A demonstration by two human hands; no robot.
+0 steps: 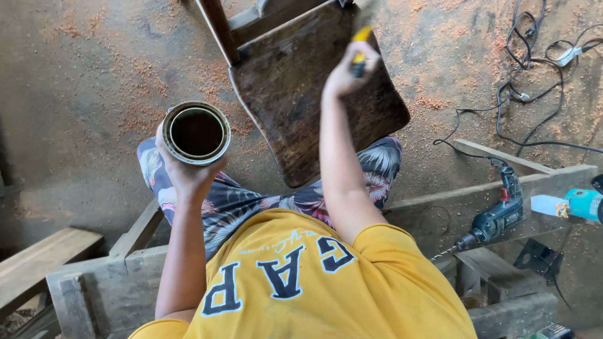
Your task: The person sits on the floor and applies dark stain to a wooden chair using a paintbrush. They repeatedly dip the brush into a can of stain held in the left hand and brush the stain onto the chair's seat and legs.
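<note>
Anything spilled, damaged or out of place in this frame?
Sawdust lies scattered over the floor, and cables sprawl tangled beside it. A drill rests on a wooden beam. The can in the left hand is upright, unspilled.

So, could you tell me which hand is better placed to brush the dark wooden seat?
The right hand: it grips the yellow-handled brush directly over the seat, while the left hand is occupied holding the open can.

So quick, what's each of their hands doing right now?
Left hand: closed around an open tin can of dark liquid.
Right hand: closed on a yellow-handled brush over the dark wooden chair seat.
</note>
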